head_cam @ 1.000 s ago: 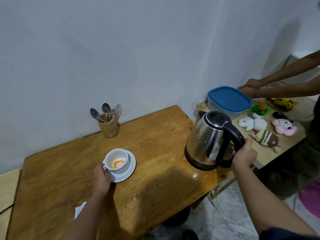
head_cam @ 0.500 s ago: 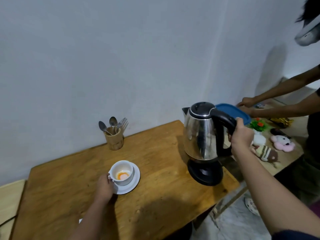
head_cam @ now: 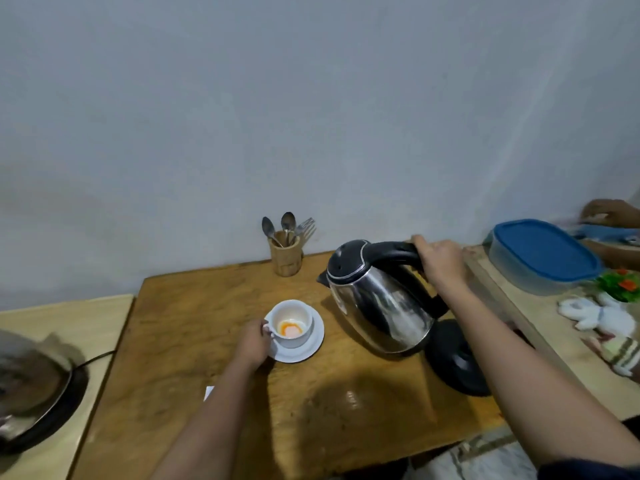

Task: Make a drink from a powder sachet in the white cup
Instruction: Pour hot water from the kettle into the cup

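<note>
Right hand [head_cam: 441, 263]: fingers closed around the black handle of the steel electric kettle [head_cam: 379, 299]. The kettle is lifted clear of its black base [head_cam: 457, 365] and tilted, spout toward the white cup [head_cam: 292, 323]. The right forearm reaches in from the lower right, wrist raised above the table [head_cam: 194, 327].

Left hand [head_cam: 252, 342]: fingers pinched on the cup's handle, forearm extending from the bottom edge, low over the table.

The cup stands upright on a white saucer [head_cam: 308, 348], left of the kettle, with orange powder in its bottom. A wooden cutlery holder [head_cam: 285, 256] stands near the wall behind.
</note>
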